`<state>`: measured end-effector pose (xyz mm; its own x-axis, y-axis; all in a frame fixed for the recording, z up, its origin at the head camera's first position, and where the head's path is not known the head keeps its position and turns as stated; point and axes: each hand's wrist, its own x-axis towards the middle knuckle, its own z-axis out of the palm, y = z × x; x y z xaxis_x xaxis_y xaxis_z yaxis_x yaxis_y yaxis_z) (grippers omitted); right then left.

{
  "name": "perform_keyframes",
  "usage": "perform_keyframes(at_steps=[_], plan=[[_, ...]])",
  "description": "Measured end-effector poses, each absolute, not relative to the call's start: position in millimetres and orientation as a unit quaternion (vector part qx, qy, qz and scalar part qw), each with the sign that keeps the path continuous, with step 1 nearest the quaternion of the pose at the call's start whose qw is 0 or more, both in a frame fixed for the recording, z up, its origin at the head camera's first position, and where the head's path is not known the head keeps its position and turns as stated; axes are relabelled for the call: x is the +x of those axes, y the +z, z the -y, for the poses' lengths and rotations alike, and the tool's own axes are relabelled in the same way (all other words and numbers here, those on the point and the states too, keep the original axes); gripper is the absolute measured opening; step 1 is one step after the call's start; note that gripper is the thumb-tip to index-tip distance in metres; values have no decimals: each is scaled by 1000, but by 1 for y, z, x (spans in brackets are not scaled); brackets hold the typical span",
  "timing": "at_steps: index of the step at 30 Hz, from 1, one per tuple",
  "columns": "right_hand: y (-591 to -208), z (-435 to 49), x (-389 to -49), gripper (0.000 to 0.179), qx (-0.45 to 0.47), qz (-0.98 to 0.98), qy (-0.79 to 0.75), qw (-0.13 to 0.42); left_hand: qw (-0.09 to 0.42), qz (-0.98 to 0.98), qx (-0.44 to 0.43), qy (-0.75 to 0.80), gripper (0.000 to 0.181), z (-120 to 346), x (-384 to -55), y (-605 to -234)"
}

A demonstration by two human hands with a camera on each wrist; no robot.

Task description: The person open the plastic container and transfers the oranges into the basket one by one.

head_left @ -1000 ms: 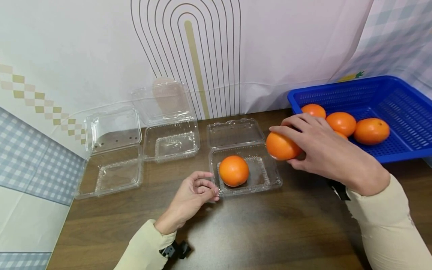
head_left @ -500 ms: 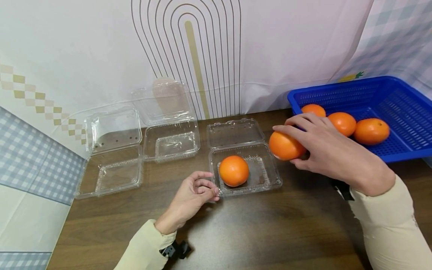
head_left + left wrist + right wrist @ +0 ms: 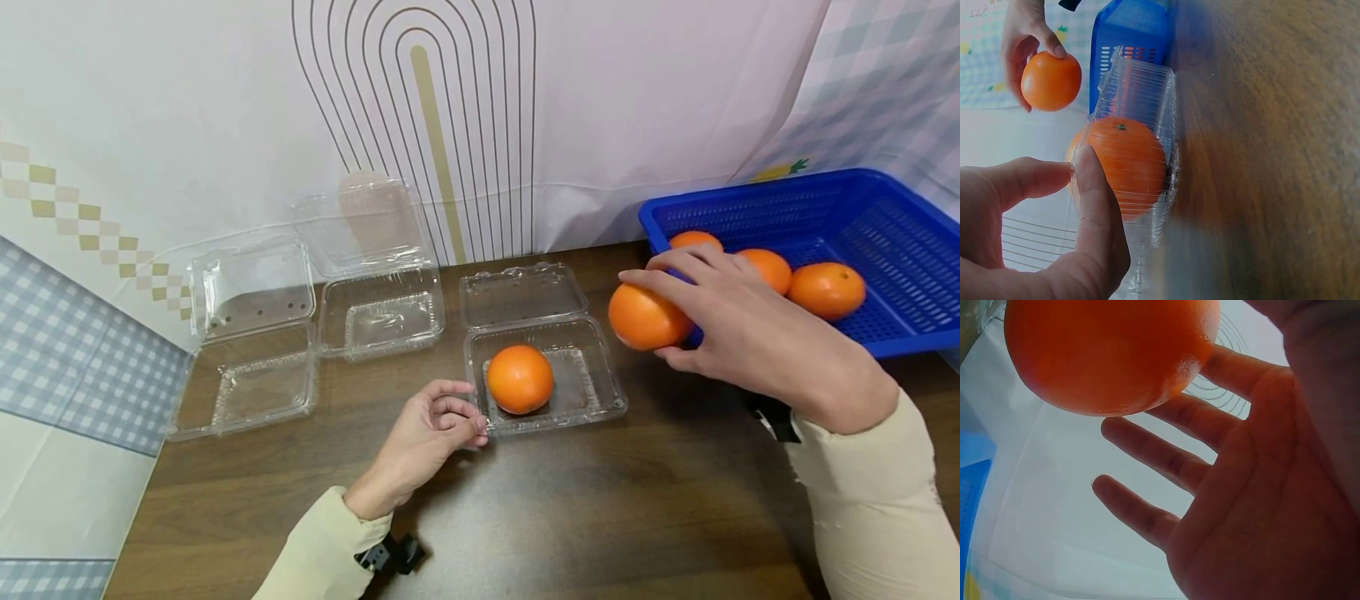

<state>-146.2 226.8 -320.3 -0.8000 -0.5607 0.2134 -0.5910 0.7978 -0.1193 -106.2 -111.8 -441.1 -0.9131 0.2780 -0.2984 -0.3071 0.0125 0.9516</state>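
Observation:
My right hand grips an orange in the air, between the near clear plastic box and the blue basket. In the right wrist view the held orange sits at the fingertips, away from the palm. My left hand pinches the front left corner of the open clear plastic box between thumb and forefinger; the left wrist view shows the thumb and finger on its rim. Inside that box, on its left side, lies another orange. Its lid is folded back flat on the table.
Two more open clear boxes stand to the left, one at the far left and one behind. The blue basket at the right holds several oranges. A patterned cloth hangs behind the wooden table.
My right hand has shifted a little to the right and slightly up with the orange, towards the basket. My left hand and the box have stayed in place.

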Motion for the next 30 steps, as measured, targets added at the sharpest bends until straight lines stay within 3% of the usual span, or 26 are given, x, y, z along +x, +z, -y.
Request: perform_keyframes(at_steps=[30], plan=[[-319,-246,-152,87,267,956,90,85,207,-679,-11,704,49,112,-106,-441]])
